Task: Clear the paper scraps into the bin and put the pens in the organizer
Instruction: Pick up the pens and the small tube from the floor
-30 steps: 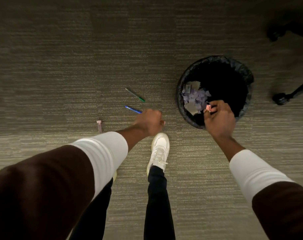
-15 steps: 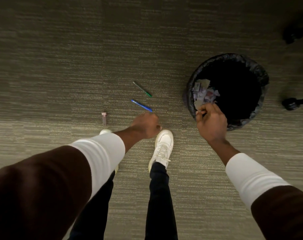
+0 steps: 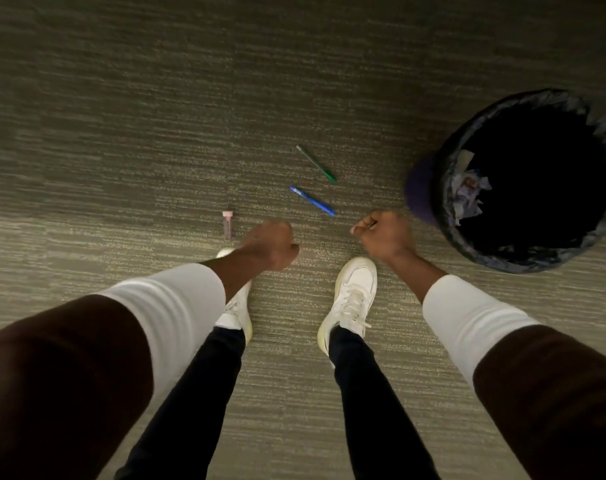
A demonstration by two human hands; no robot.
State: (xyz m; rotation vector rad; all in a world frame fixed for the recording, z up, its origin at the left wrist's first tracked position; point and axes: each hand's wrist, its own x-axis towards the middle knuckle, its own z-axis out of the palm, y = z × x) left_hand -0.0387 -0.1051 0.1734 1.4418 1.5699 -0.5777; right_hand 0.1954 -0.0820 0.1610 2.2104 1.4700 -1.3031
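1. Nearest the camera, two forearms in brown sleeves over white cuffs reach forward and down above dark trousers and white shoes (image 3: 351,296) planted on the carpeted floor (image 3: 121,116).
2. The left hand (image 3: 272,245) hangs above the left shoe, knuckles up, its grip curled together into a loose fist; whether it holds anything cannot be told.
3. The right hand (image 3: 386,233) hovers above the floor just left of the bin (image 3: 429,199), its grip closed, thumb against the bent fingers, with nothing visible in it.
4. Half a second ago that hand was over the bin's rim among the scraps; now it is clear of the bin, nearer the pens.
5. Just beyond the hands, the blue pen (image 3: 312,201) lies slanted on the floor, and the green pen (image 3: 317,164) lies beyond it, roughly parallel and apart.
6. A small pink-capped tube (image 3: 228,224) lies on the floor left of the pens.
7. At the right, the black-lined bin holds paper scraps (image 3: 469,195) against its left inner wall.
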